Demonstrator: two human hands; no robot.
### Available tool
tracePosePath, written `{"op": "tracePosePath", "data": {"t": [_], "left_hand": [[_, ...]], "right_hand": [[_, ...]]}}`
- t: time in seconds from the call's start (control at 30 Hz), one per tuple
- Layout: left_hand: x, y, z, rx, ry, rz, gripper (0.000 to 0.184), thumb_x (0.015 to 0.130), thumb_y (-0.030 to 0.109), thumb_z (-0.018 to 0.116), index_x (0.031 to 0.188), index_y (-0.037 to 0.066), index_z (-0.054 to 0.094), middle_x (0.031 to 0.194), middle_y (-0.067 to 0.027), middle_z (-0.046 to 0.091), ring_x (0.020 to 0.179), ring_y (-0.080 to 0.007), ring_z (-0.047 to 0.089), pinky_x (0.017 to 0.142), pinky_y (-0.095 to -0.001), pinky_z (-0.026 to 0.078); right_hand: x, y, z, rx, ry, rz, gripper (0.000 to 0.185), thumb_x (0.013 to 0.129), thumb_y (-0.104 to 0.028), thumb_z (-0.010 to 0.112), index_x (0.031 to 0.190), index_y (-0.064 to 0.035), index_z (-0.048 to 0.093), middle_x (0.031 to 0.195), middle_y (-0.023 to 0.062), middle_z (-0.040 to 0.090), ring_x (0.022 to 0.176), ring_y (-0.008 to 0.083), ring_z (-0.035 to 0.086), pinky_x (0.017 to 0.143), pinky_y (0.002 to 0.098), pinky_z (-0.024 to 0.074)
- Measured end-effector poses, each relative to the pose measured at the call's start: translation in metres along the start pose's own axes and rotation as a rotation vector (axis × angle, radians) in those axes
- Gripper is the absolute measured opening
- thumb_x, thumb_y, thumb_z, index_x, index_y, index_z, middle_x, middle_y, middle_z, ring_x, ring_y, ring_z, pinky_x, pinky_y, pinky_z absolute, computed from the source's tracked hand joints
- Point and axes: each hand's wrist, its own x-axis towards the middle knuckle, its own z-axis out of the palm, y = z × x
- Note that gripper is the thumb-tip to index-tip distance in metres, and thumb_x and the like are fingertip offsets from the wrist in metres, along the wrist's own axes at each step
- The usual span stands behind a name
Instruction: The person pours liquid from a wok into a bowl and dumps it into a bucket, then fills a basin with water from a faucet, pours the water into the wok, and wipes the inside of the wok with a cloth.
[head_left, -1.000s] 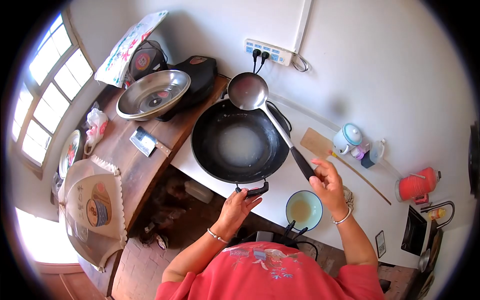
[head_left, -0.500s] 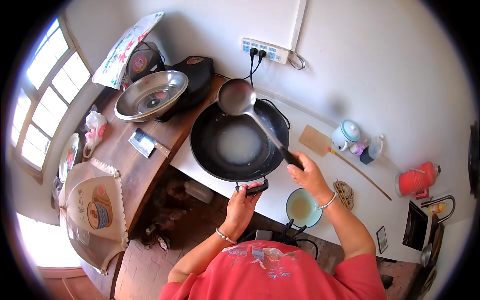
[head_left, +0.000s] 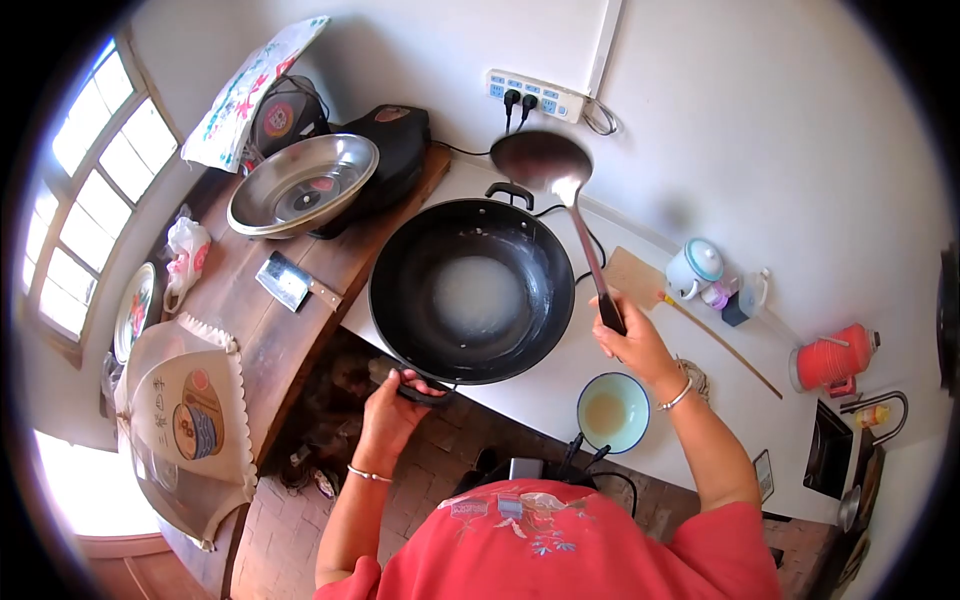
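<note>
A black wok [head_left: 420, 300] with a pool of whitish liquid [head_left: 478, 295] in its bottom is at the middle of the view. Its near handle is gripped by my left hand [head_left: 390, 415], the fingers closed round it. My right hand [head_left: 635, 340] is closed round the dark handle of a metal ladle [head_left: 545, 160], whose bowl is raised beyond the wok's far right rim, apart from it. Below my right hand stands a pale green bowl [head_left: 632, 420] with a little cloudy liquid in it.
A cleaver [head_left: 285, 282] and a steel basin [head_left: 345, 160] lie on the wooden counter at left. Along the wall are a power strip [head_left: 535, 95], a wooden spatula [head_left: 632, 278], an enamel mug [head_left: 690, 270] and a red thermos [head_left: 835, 355]. A mesh food cover [head_left: 190, 420] sits lower left.
The ladle has lifted up and to the right, away from over the wok. The wok has turned, its near handle swinging left with my left hand; its far handle now shows.
</note>
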Motion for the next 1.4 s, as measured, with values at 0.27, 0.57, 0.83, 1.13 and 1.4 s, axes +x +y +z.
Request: {"op": "tracePosePath", "data": {"t": [0.27, 0.57, 0.83, 1.13, 1.4], "left_hand": [[0.023, 0.029, -0.029, 0.050, 0.052, 0.052, 0.031, 0.096, 0.029, 0.038, 0.085, 0.002, 0.049, 0.065, -0.0083, 0.049, 0.064, -0.0231, 0.051, 0.067, -0.0399, 0.049], [0.025, 0.017, -0.023, 0.068, 0.197, 0.135, 0.034, 0.093, 0.038, 0.047, 0.081, 0.006, 0.048, 0.057, -0.0038, 0.045, 0.054, -0.0184, 0.048, 0.057, -0.0341, 0.047], [0.024, 0.015, -0.015, 0.133, 0.272, 0.157, 0.032, 0.093, 0.037, 0.046, 0.080, 0.009, 0.048, 0.054, -0.0020, 0.043, 0.050, -0.0175, 0.046, 0.053, -0.0317, 0.043], [0.022, 0.016, -0.013, 0.107, 0.258, 0.164, 0.031, 0.094, 0.035, 0.045, 0.083, 0.006, 0.047, 0.054, -0.0034, 0.043, 0.049, -0.0173, 0.048, 0.052, -0.0322, 0.047], [0.021, 0.016, -0.012, 0.115, 0.279, 0.171, 0.029, 0.094, 0.033, 0.044, 0.085, 0.006, 0.046, 0.055, -0.0036, 0.042, 0.050, -0.0170, 0.047, 0.052, -0.0325, 0.047]], "right_hand": [[0.053, 0.031, -0.007, -0.622, 0.111, 0.083, 0.015, 0.080, -0.018, 0.063, 0.080, -0.0030, 0.060, 0.064, -0.0003, 0.052, 0.060, 0.0078, 0.046, 0.058, 0.0246, 0.0407], [0.155, 0.066, -0.029, -0.676, 0.143, -0.054, 0.013, 0.068, -0.011, 0.059, 0.078, -0.0053, 0.065, 0.095, 0.0063, 0.060, 0.082, 0.0160, 0.057, 0.073, 0.0277, 0.0451], [0.208, 0.081, -0.025, -0.338, -0.057, 0.153, 0.011, 0.066, -0.008, 0.056, 0.075, -0.0046, 0.062, 0.086, -0.0002, 0.056, 0.077, 0.0089, 0.047, 0.068, 0.0226, 0.0376], [0.221, 0.083, -0.016, -0.382, -0.125, 0.063, 0.021, 0.066, -0.007, 0.056, 0.086, -0.0025, 0.062, 0.079, 0.0013, 0.060, 0.081, 0.0129, 0.053, 0.079, 0.0240, 0.0420], [0.229, 0.083, -0.020, -0.705, -0.308, -0.034, 0.019, 0.062, -0.011, 0.057, 0.079, -0.0095, 0.067, 0.138, 0.0139, 0.037, 0.110, 0.0251, 0.053, 0.094, 0.0295, 0.0375]]}}
